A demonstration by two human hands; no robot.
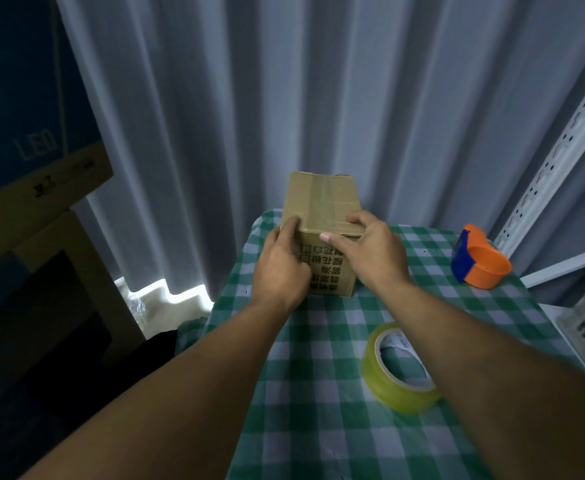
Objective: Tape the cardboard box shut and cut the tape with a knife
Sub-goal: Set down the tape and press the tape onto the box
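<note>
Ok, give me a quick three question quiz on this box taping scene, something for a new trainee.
1. True or false: the tape roll lies on the checked cloth, apart from the cardboard box.
2. What do the left hand and right hand both hold? A the cardboard box, B the tape roll, C nothing.
3. Fill in: seen from the head camera, the orange and blue dispenser sits to the box's ___.
Key: 1 true; 2 A; 3 right.
</note>
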